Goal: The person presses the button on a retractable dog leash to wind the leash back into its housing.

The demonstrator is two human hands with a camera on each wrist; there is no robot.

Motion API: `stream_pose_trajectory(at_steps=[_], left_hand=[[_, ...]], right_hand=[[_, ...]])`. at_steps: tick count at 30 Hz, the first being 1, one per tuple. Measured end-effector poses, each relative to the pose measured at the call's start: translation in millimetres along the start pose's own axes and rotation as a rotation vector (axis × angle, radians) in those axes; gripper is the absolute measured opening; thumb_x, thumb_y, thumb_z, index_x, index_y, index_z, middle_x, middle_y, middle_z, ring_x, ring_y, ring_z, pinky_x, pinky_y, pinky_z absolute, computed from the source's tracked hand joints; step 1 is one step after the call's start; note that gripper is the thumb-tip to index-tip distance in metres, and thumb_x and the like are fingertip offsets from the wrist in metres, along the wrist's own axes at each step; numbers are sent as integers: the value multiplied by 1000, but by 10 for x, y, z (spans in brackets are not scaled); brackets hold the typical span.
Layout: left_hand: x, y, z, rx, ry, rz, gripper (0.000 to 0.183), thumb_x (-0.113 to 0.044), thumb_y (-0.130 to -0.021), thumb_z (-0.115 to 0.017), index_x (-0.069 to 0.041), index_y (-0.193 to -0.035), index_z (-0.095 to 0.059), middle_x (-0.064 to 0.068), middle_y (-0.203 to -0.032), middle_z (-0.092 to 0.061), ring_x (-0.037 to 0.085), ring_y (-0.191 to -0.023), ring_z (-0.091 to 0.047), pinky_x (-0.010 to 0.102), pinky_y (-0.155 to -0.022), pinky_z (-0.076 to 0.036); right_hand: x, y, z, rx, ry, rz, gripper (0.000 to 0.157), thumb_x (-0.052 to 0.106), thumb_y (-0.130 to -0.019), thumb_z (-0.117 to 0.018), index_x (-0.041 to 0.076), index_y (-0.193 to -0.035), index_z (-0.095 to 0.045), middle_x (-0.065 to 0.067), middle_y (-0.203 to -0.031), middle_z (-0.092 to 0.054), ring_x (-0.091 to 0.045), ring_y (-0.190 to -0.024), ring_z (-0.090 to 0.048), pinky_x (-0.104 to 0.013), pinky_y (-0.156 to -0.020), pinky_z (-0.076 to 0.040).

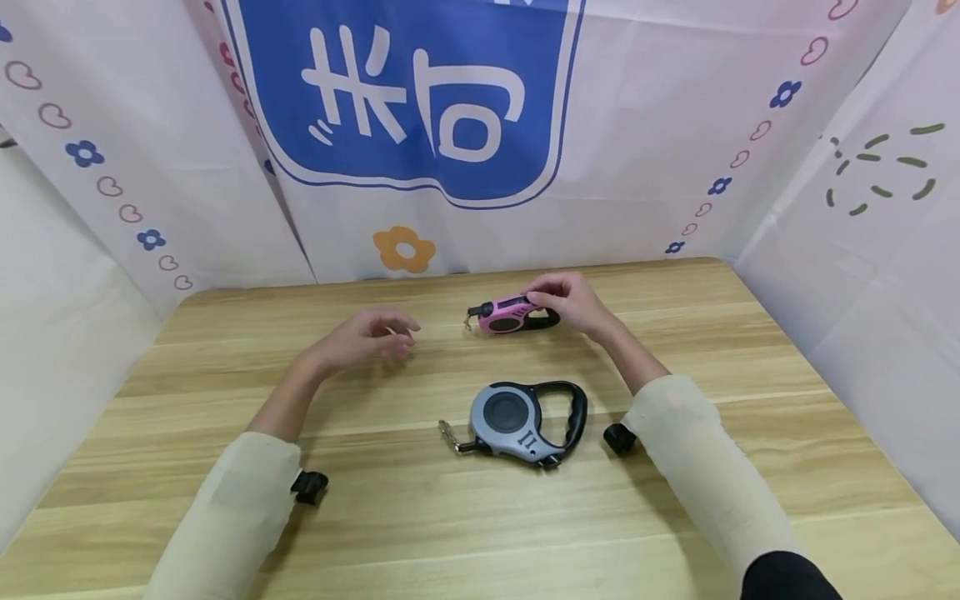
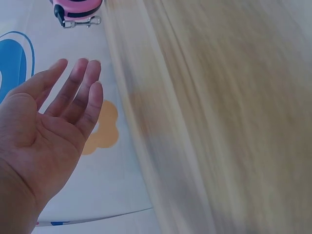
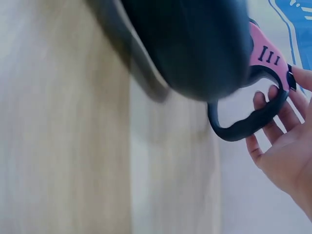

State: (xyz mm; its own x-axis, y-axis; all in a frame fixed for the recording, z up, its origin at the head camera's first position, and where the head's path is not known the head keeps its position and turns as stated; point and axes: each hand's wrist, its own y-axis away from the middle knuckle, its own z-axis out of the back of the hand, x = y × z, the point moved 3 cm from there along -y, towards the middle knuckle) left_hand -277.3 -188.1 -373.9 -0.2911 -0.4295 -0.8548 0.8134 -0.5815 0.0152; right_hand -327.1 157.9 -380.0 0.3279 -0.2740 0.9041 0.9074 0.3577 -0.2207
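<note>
A pink retractable dog leash (image 1: pixel 504 317) with a black handle and a small metal clip is at the back of the table. My right hand (image 1: pixel 572 305) holds it, thumb and fingers about the handle end; in the right wrist view the fingers (image 3: pixel 288 117) lie behind the black grip. To its left, my left hand (image 1: pixel 369 338) hovers over the wood, fingers loosely bent and nothing in them. In the left wrist view its palm (image 2: pixel 46 131) faces up. A larger grey-blue retractable leash (image 1: pixel 506 417) lies flat nearer to me, its metal clip pointing left.
The wooden table (image 1: pixel 390 525) ends at a white cloth backdrop (image 1: pixel 622 167) with a blue printed sign. Cloth walls rise on both sides. A blurred dark handle (image 3: pixel 190 44) fills the upper middle of the right wrist view.
</note>
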Motion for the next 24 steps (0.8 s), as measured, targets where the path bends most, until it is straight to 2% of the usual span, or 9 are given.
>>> stream_pose_trajectory(at_steps=[5,11,18,22,24], left_hand=[[23,44,14,1,-8,-10,30,1,-103,-58,14,-130,-58,33,-115,-65,43,-95,-70,46,-83,-61],[19,70,4,2,-29,-15,29,1,-103,-59,14,-129,-58,32,-114,-66,40,-94,-71,44,-83,-61],[17,138,14,-12,-49,-15,29,2,-103,-60,14,-129,-60,31,-113,-67,40,-94,-71,43,-82,-61],[17,164,24,-29,-62,-31,29,2,-103,-59,14,-129,-60,31,-114,-67,40,-93,-71,43,-82,-61],[5,178,38,-49,-101,-50,28,2,-103,-59,14,-128,-61,31,-114,-67,40,-94,-70,40,-81,-61]], right_hand=[[65,48,32,81,124,22,21,10,-100,-68,-3,-114,-75,-15,-102,-72,-17,-81,-56,-24,-69,-45],[82,121,74,173,158,83,18,6,-96,-72,-4,-112,-76,-16,-100,-75,-19,-84,-64,-25,-75,-50],[85,179,60,346,204,155,21,1,-89,-80,-3,-110,-76,-10,-94,-77,-23,-86,-70,-43,-92,-55],[107,205,38,393,219,176,24,2,-87,-82,-2,-111,-76,-9,-95,-77,-22,-87,-70,-49,-95,-54],[116,220,31,408,235,170,26,3,-87,-83,-1,-112,-76,-9,-97,-76,-22,-89,-70,-50,-95,-52]])
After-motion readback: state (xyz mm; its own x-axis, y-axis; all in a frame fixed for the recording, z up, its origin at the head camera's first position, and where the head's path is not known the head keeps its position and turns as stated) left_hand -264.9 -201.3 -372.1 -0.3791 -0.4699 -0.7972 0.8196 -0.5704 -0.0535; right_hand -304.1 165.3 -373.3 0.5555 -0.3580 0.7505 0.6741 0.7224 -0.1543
